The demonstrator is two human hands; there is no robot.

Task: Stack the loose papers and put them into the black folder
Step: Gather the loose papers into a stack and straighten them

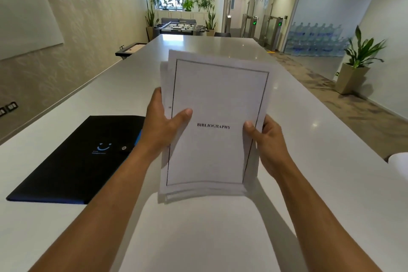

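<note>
- Holding a bunch of papers up in front of me with both hands, above the white table, in the head view.
- My left hand grips the left edge of the papers, at about 9 o'clock on the bunch. The thumb lies across the front of the top sheet and the other fingers are curled behind, where I cannot see them.
- My right hand grips the right edge, at about 3 o'clock on the bunch. Its thumb presses on the front and the fingers wrap round the back.
- The top sheet has a thin black frame and the word BIBLIOGRAPHY in the middle.
- The sheets are not lined up. Some edges stick out at 12 o'clock and at 6 o'clock, and one pokes out at 10 o'clock.
- The black folder lies flat on the table at about 8 o'clock from the papers. It is closed, with a blue smile mark and a small round snap on top. My left arm crosses over its right corner.
- A curved white thing peeks in at the right edge of the table, at 3 o'clock. I cannot tell what it is.
- A potted plant stands on the floor at 2 o'clock, past the table.
</note>
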